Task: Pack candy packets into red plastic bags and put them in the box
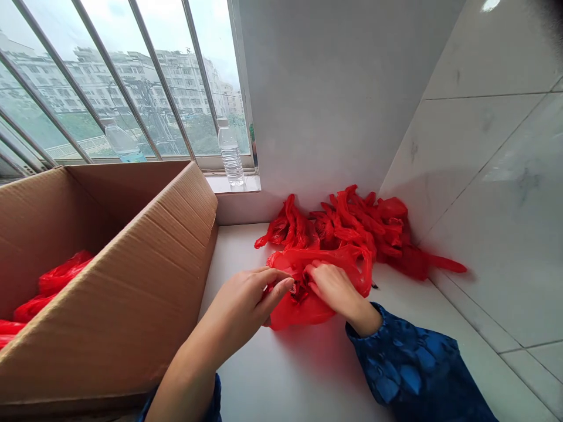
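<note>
A thin red plastic bag (303, 313) lies on the white surface between my hands, its mouth gathered open toward me. Small dark items with some print (299, 290) show inside, too small to make out. My left hand (257, 293) is closed at the bag's left side, thumb and forefinger close together and the other fingers hidden behind. From the right, my right hand (332, 287) has its curled fingers pressed into the bag's opening, pinching the red plastic; the fingertips are partly hidden.
Behind the bag, several crumpled red plastic bags (352, 228) are heaped against the wall. A large cardboard box (132, 281) with red bundles (65, 272) inside stands at left. A clear water bottle (231, 153) stands on the sill by the barred window. Marble tiles (497, 234) line the right side.
</note>
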`<state>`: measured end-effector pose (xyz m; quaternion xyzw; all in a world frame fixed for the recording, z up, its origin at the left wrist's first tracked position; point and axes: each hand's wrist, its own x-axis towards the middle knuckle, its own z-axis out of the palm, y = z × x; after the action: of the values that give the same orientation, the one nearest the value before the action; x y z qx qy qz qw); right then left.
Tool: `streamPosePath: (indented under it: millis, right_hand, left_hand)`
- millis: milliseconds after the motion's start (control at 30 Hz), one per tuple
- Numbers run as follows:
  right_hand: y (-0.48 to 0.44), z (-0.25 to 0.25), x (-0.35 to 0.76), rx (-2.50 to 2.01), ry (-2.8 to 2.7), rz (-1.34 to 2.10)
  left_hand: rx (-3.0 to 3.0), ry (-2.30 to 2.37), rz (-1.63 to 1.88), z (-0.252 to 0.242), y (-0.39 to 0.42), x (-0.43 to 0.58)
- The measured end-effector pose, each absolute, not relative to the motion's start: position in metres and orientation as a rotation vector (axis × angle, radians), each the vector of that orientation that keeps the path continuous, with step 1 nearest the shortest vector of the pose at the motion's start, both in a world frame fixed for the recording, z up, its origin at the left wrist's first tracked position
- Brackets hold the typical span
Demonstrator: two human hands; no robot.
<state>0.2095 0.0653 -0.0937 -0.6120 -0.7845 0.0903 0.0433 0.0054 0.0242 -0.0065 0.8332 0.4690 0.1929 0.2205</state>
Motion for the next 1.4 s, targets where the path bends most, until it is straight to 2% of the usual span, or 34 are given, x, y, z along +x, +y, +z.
streamPosePath:
  millis: [300, 700, 1067, 1233, 1400]
  right_hand:
    - [0.07, -0.121, 0.186, -1.909, -2.394, 0.304]
    - [0.076, -0.13, 0.179, -1.978, -2.291, 0.248]
    - [0.08, -0.109, 0.194, -1.857, -2.295, 0.217]
    - [0.083, -0.09, 0.225, -1.645, -2.228, 0.371]
    - [0.079, -0.079, 0.245, -1.222, -1.933, 0.87]
  left_hand:
    - [2.397, 1.405, 0.432, -0.011, 0.025, 0.002]
    - [2.357, 1.534, 0.387, -0.012, 0.03, -0.002]
    - [2.332, 1.645, 0.351, -0.012, 0.035, -0.004]
    - [2.313, 1.735, 0.334, -0.011, 0.034, -0.005]
    - [2.295, 1.765, 0.339, -0.012, 0.036, -0.002]
